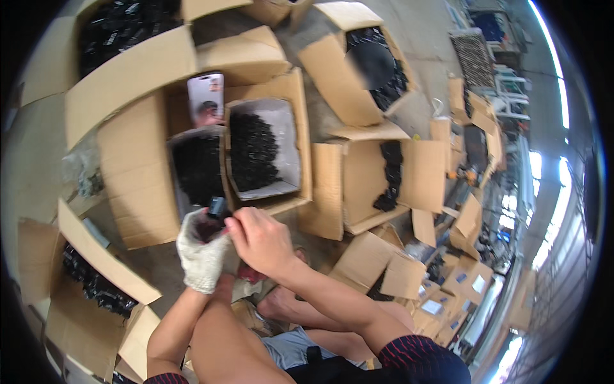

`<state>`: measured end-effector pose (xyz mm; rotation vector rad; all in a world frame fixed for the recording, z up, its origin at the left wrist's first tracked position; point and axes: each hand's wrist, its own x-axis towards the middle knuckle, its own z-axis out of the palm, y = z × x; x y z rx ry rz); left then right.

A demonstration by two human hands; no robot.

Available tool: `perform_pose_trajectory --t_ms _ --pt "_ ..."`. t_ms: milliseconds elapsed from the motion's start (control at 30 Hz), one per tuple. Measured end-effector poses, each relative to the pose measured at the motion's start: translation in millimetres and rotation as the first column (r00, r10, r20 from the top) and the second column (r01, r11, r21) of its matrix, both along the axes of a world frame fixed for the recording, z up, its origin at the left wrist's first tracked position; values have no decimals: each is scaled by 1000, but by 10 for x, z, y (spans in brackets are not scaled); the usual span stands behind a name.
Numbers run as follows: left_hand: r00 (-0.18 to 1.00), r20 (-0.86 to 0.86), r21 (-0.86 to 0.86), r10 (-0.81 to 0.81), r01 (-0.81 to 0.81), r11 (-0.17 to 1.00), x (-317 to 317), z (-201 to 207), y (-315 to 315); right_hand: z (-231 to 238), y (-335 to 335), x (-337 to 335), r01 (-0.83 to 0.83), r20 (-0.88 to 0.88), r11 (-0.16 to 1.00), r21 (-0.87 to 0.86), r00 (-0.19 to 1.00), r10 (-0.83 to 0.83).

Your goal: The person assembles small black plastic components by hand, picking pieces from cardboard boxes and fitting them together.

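Observation:
My left hand (203, 253), in a white knit glove with dark reddish fingers, is closed around a small dark shiny block-like part (218, 207). Bare and pinched, my right hand (262, 242) touches or nearly touches that part; what its fingertips grip is too small to make out. Just beyond both hands, a large cardboard box (131, 169) holds two grey-lined inner boxes. Small black pieces (254, 150) lie heaped in the right inner one, and more black pieces (198, 163) fill the left one. Behind them a phone (206, 96) leans upright with its screen lit.
Open cardboard boxes with black parts surround me: a big one (131, 51) far left, one (320, 57) at the back, one (364, 185) to the right, one (83, 326) near left. Crumpled clear plastic (83, 169) lies left. Stacked cartons (441, 301) stand right.

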<state>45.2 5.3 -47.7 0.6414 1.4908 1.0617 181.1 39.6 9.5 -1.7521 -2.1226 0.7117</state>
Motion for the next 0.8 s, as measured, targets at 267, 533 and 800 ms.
perform_pose_trajectory --t_ms 267,533,800 --pt "997 77 -58 29 -24 998 -18 121 79 -48 26 1 10 -51 997 -72 999 -13" --pt "994 92 -63 54 -48 997 36 174 50 78 136 -21 -77 20 997 8 997 77" --pt "984 161 -133 78 -57 990 -74 136 85 101 180 -122 -91 91 996 10 992 89"
